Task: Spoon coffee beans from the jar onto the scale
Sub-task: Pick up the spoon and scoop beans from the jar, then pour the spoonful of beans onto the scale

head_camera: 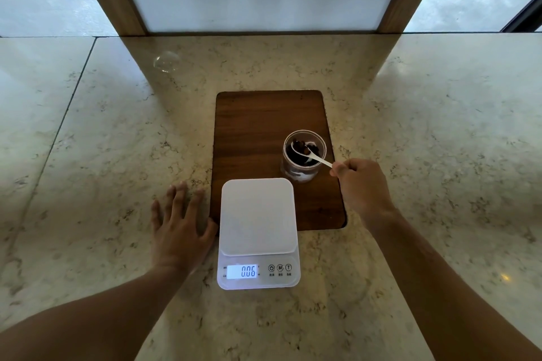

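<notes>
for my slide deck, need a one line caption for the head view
Right hand dips a white spoon into the coffee bean jar; left hand rests beside the scale.

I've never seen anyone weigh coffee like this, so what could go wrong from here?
1. The spoon is small and shallow, with beans piled on it; some may roll off on the way to the scale.
2. The right hand holds only the handle's tip, so the spoon could tilt.
3. The jar stands unheld, since the left hand lies flat on the counter; a nudge might tip it.
</notes>
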The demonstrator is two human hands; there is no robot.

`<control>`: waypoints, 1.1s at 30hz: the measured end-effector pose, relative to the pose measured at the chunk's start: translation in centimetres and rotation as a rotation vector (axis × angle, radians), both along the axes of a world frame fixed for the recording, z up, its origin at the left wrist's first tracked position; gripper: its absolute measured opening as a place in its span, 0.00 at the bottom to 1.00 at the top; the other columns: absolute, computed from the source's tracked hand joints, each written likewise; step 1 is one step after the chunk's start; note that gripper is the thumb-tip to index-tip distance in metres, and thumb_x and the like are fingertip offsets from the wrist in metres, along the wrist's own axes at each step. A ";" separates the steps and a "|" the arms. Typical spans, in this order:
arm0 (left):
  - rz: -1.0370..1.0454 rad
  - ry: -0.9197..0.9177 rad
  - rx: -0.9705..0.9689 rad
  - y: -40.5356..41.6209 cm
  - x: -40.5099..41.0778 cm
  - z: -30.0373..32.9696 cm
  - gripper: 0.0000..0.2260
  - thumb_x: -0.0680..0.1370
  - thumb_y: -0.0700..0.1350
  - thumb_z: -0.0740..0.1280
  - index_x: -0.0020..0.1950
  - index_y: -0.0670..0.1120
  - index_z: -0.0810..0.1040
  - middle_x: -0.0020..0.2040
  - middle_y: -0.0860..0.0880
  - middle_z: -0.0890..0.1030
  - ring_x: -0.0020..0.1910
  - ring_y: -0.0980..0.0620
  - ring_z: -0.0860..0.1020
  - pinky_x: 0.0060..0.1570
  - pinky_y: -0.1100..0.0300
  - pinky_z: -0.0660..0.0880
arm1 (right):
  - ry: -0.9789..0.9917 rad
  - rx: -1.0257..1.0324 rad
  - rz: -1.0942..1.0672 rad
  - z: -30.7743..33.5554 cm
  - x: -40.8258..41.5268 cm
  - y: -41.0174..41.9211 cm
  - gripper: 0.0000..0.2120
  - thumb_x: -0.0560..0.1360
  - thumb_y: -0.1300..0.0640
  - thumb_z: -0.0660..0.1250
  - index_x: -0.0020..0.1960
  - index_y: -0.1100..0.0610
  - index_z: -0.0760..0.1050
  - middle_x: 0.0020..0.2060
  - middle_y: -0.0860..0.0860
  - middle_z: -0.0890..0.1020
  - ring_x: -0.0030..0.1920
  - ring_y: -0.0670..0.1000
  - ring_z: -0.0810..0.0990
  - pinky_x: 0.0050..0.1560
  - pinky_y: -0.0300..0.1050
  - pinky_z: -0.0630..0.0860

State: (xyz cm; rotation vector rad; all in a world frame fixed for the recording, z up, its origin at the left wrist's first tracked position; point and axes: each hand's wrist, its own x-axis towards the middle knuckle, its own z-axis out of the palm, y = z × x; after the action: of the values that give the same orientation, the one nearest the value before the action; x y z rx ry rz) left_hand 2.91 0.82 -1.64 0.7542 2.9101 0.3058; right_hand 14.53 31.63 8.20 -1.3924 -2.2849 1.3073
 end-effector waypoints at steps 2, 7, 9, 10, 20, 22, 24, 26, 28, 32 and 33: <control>0.005 0.000 0.010 0.0 -0.1 0.0 0.33 0.74 0.62 0.51 0.78 0.52 0.60 0.81 0.44 0.55 0.81 0.45 0.46 0.77 0.41 0.42 | 0.016 0.001 -0.004 0.2 0.1 0.0 0.13 0.78 0.51 0.66 0.36 0.50 0.81 0.25 0.48 0.77 0.24 0.45 0.71 0.26 0.41 0.67; 0.002 0.009 0.014 -0.1 0.0 0.0 0.33 0.74 0.61 0.51 0.78 0.52 0.60 0.81 0.43 0.55 0.80 0.45 0.46 0.77 0.41 0.42 | 0.070 -0.012 0.008 1.1 0.8 -0.2 0.13 0.79 0.51 0.65 0.37 0.50 0.81 0.16 0.42 0.72 0.17 0.41 0.67 0.23 0.40 0.64; 0.003 0.008 0.010 -0.1 0.0 0.0 0.33 0.74 0.62 0.51 0.78 0.52 0.59 0.81 0.43 0.55 0.80 0.45 0.46 0.77 0.41 0.42 | 0.083 -0.006 0.036 1.5 0.9 -0.5 0.13 0.79 0.51 0.65 0.38 0.50 0.81 0.16 0.42 0.72 0.17 0.42 0.66 0.20 0.37 0.63; 0.005 0.005 0.009 -0.1 0.0 0.0 0.33 0.74 0.62 0.51 0.78 0.52 0.59 0.81 0.44 0.54 0.80 0.45 0.46 0.77 0.41 0.41 | 0.092 -0.004 0.050 1.7 0.9 -0.6 0.13 0.79 0.51 0.65 0.38 0.50 0.81 0.16 0.42 0.71 0.17 0.42 0.66 0.18 0.35 0.61; 0.008 0.015 0.014 0.0 0.0 -0.1 0.32 0.75 0.62 0.51 0.78 0.52 0.58 0.81 0.44 0.54 0.81 0.46 0.45 0.77 0.41 0.42 | 0.118 -0.079 0.212 1.9 1.8 -3.1 0.13 0.79 0.52 0.65 0.38 0.53 0.81 0.19 0.46 0.71 0.20 0.45 0.63 0.26 0.41 0.61; 0.005 0.022 0.009 0.0 0.0 -0.3 0.32 0.75 0.61 0.52 0.78 0.53 0.59 0.81 0.44 0.54 0.81 0.45 0.45 0.77 0.40 0.42 | 0.099 -0.111 0.218 1.4 2.2 -3.7 0.13 0.79 0.52 0.65 0.38 0.53 0.81 0.19 0.44 0.72 0.19 0.42 0.64 0.27 0.40 0.62; 0.005 0.025 -0.002 -0.2 -0.1 -0.6 0.31 0.75 0.62 0.52 0.78 0.53 0.58 0.81 0.44 0.54 0.80 0.46 0.45 0.77 0.41 0.42 | 0.077 -0.121 0.213 0.6 2.6 -4.4 0.13 0.79 0.53 0.66 0.38 0.53 0.81 0.19 0.44 0.73 0.19 0.41 0.66 0.26 0.40 0.62; 0.005 0.028 -0.007 -0.2 -0.1 -0.8 0.31 0.75 0.62 0.52 0.78 0.53 0.57 0.81 0.44 0.53 0.80 0.46 0.44 0.77 0.42 0.41 | 0.053 -0.110 0.218 -0.3 3.1 -5.2 0.13 0.79 0.52 0.66 0.37 0.53 0.81 0.19 0.44 0.72 0.20 0.41 0.67 0.26 0.39 0.62; 0.005 0.032 -0.004 -0.2 -0.2 -0.8 0.31 0.75 0.62 0.52 0.78 0.53 0.57 0.81 0.45 0.53 0.80 0.46 0.44 0.77 0.42 0.40 | 0.042 -0.131 0.220 -1.2 3.7 -6.0 0.13 0.79 0.53 0.66 0.37 0.52 0.81 0.20 0.43 0.74 0.21 0.40 0.67 0.27 0.40 0.62; 0.008 0.029 -0.005 -0.2 -0.1 -0.8 0.32 0.75 0.62 0.52 0.78 0.53 0.57 0.82 0.45 0.53 0.80 0.47 0.43 0.77 0.43 0.39 | 0.008 -0.154 0.218 -2.5 4.5 -7.0 0.13 0.78 0.53 0.66 0.37 0.51 0.81 0.21 0.40 0.76 0.22 0.41 0.67 0.27 0.41 0.63; 0.008 0.030 -0.007 -0.2 -0.1 -0.7 0.32 0.76 0.62 0.52 0.78 0.53 0.57 0.82 0.45 0.53 0.80 0.47 0.43 0.77 0.43 0.39 | -0.001 -0.155 0.210 -2.7 4.6 -7.2 0.13 0.78 0.53 0.66 0.37 0.51 0.81 0.22 0.41 0.76 0.23 0.41 0.69 0.28 0.42 0.64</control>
State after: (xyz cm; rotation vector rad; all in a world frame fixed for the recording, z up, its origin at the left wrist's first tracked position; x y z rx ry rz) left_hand 2.78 0.63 -2.35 0.7521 2.9412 0.2882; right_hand 19.09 24.44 5.51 -1.2210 -2.4311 1.5762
